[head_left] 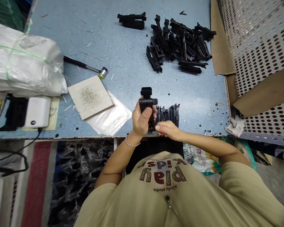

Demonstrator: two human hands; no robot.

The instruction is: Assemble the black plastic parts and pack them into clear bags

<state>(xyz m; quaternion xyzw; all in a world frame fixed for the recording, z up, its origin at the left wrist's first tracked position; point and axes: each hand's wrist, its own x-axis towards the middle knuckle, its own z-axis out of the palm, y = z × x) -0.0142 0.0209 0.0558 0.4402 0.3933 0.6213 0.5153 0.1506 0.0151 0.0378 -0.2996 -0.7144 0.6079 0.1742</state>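
Note:
My left hand (140, 122) is wrapped round a black plastic bracket (146, 101), with the thumb pressed on its face. The bracket stands upright in the grip, and a hinged-looking tab sticks up from its top. At the bracket's lower end, my right hand (169, 130) pinches with thumb and curled fingers; the exact contact is partly hidden. Just beyond the right hand, several similar black brackets (174, 114) stand side by side near the table's front edge.
A heap of black brackets (180, 42) lies at the back right of the blue table (123, 63), one pair (132, 21) apart from it. On the left are a mallet (85, 65), a square board (91, 97) over clear plastic bags (111, 118), a white device (38, 112) and a wrapped bundle (26, 60).

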